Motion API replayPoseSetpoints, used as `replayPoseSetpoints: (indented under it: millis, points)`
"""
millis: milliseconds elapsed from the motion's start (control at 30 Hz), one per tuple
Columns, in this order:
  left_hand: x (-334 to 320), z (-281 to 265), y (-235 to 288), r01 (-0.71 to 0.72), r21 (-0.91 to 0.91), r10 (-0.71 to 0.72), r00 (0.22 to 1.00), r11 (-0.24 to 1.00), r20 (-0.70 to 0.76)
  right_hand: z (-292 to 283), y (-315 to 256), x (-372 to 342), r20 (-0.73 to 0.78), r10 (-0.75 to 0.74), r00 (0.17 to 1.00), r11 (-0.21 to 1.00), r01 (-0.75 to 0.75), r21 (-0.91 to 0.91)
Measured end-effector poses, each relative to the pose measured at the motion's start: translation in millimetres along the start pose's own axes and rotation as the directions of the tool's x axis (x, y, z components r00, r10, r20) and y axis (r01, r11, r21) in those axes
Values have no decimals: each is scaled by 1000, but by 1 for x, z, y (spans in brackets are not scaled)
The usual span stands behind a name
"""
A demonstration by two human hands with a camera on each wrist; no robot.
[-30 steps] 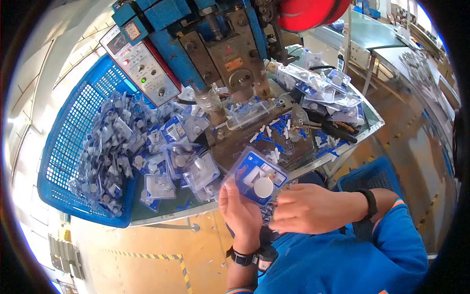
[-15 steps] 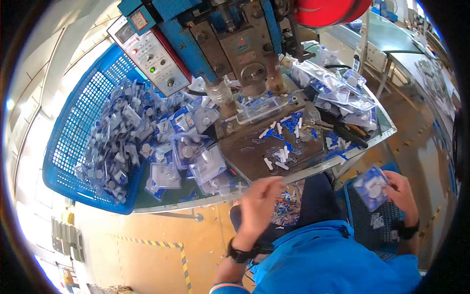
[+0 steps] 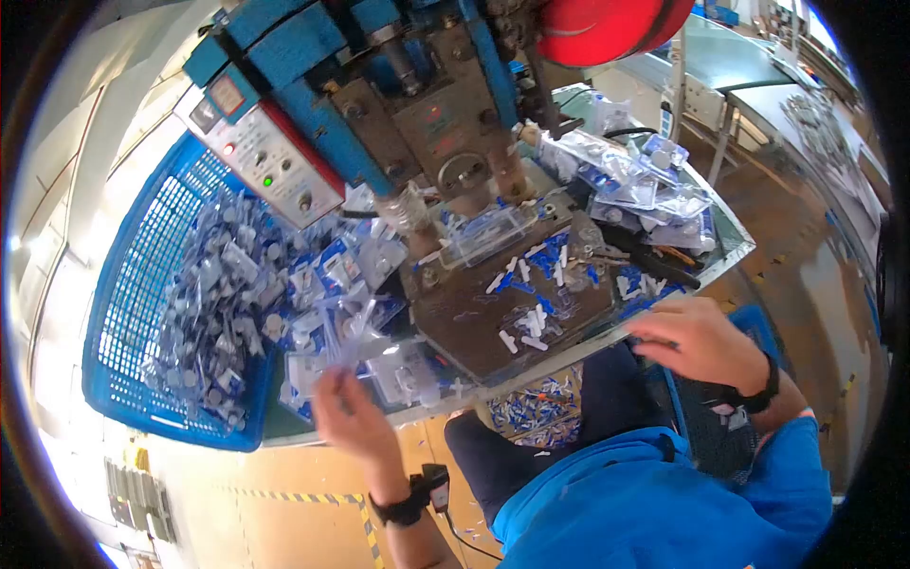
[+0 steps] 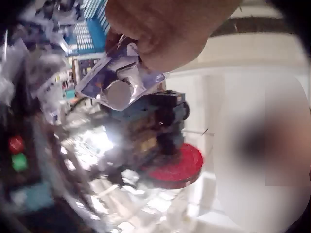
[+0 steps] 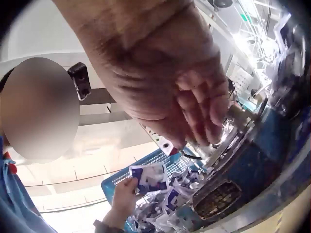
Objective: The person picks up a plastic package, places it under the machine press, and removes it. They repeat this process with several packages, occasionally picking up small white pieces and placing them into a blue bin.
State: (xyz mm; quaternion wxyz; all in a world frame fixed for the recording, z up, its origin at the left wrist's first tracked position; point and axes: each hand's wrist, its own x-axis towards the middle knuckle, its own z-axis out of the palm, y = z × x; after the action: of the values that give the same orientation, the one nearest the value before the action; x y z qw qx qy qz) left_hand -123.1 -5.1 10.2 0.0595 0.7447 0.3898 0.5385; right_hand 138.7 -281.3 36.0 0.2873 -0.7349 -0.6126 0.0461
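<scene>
My left hand (image 3: 355,417) pinches a clear blister pack (image 4: 119,80) by its edge, at the front of the pile on the left of the table. The pack has a blue card and a white round piece; in the head view it is a blur over other packs. My right hand (image 3: 701,341) is over the table's front right edge, its fingers slightly bent and nothing between them. In the right wrist view the palm shows bare, with the left hand and its pack farther off. Many similar packs (image 3: 318,284) lie heaped beside the machine.
A blue press (image 3: 441,123) with a control box (image 3: 256,156) stands at the back. Blue and white scraps (image 3: 540,270) litter its base plate. At left is a large blue basket (image 3: 123,284) full of packs; more packs (image 3: 645,180) lie back right, near dark-handled pliers (image 3: 654,261).
A pack passed from my left hand to my right, which carried it out over the right-hand basket and came back empty. My left hand moved left and now holds a pack.
</scene>
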Motion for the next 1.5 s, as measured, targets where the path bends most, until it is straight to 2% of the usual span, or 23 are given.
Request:
replayPoseSetpoints:
  millis: [33,67,100,133,167,200,233,300,367,433,467,500,567,600,633,667,700,833,867,967,1000,1200,1500]
  points:
    - [5,-5,16,140,-98,-145,988,985,-48,5,-3,13,-33,-94,995,994,96,58]
    - [4,0,18,243,-404,-218,970,882,107,12,-7,28,-103,-145,984,984,155,92]
    - [3,5,18,358,-644,-234,933,676,274,18,-10,40,-175,-195,965,968,218,124]
    - [2,9,19,471,-787,-189,882,398,432,23,-16,50,-207,-157,966,948,206,242]
    - [0,18,26,679,-722,-197,732,131,652,26,-21,59,-234,-116,965,913,196,358]
    - [-10,34,16,764,-614,-79,612,-199,787,28,-21,64,-258,-74,963,863,192,468]
    - [-17,44,39,777,-592,-51,596,-211,801,31,-19,65,-105,-22,994,746,86,660]
    - [-27,60,74,748,-617,37,643,-245,765,40,-16,58,223,-15,975,412,-197,890]
    - [-41,76,85,791,-534,91,581,-298,809,62,-21,56,-89,-41,995,608,96,788]
    - [-47,84,90,782,-601,107,620,-167,777,59,-15,55,-314,-88,945,850,236,470]
    - [-48,88,92,767,-634,116,642,-101,758,56,-11,59,-368,-145,919,899,278,340]
    - [-45,91,88,730,-682,58,680,34,731,53,-5,65,-412,-209,887,929,312,201]
    - [-37,86,87,449,-872,72,880,196,470,44,3,76,-428,-328,842,940,333,-66]
    - [-36,83,76,339,-792,54,905,508,422,39,5,84,-405,-379,832,925,329,-189]
    - [-33,81,71,93,-727,218,921,681,322,36,6,92,-376,-426,823,895,322,-309]
    - [-28,77,69,-174,-605,393,885,777,250,44,15,102,-385,-479,789,865,350,-359]
    - [-25,73,70,-434,-439,561,800,787,214,50,19,111,-387,-482,786,865,359,-349]
    - [-19,95,73,-363,-346,477,808,865,345,69,32,134,-352,-451,820,884,358,-301]
    - [-18,97,75,-394,-303,479,825,868,300,73,36,135,-349,-439,828,891,349,-291]
    - [-22,99,66,-527,-224,572,757,820,315,71,33,126,-322,-390,863,917,334,-217]
    - [-22,99,66,-523,-225,569,762,822,309,68,30,122,-309,-374,874,926,331,-184]
    - [-19,109,71,-442,-246,503,800,863,328,63,39,123,-229,-487,843,854,404,-327]
    - [-15,112,70,-403,-265,476,812,876,339,64,41,128,-220,-455,863,870,378,-318]
